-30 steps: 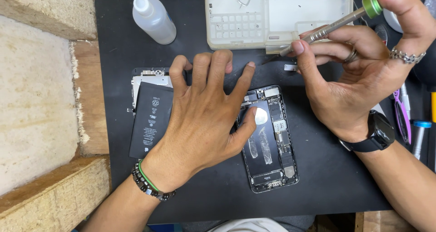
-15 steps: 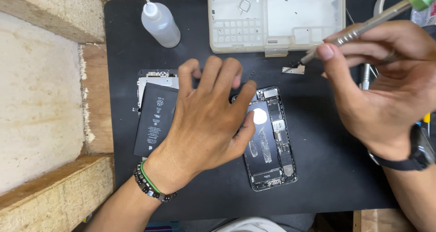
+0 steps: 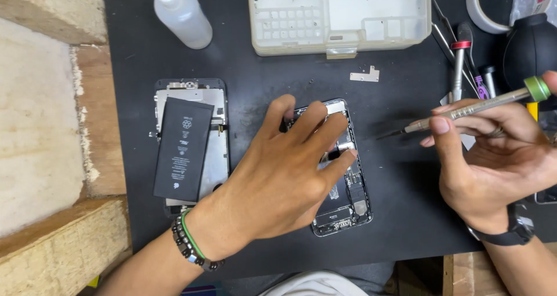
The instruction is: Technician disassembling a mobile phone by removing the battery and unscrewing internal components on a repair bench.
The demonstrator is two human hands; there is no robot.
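Opened phone (image 3: 348,206) pinned under the left hand (image 3: 278,186).
Its bared innards show; left fingers lie spread flat, while the right hand (image 3: 493,162) pinches a green-capped screwdriver (image 3: 464,110).

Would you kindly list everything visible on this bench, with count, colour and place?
work mat: one, black, covering the bench middle
opened phone body: one, dark, mat centre, under the left hand
screen panel: one, silver back, left of the phone body
battery: one, black, lying on the screen panel
squeeze bottle: one, clear, top left
parts tray: one, whitish, top centre
small metal bracket: one, silver, below the tray
air blower: one, black, top right
screwdriver: one, grey with green cap, in the right hand
left hand: flat on the phone body, beaded bracelets
right hand: grip on the screwdriver, wristwatch
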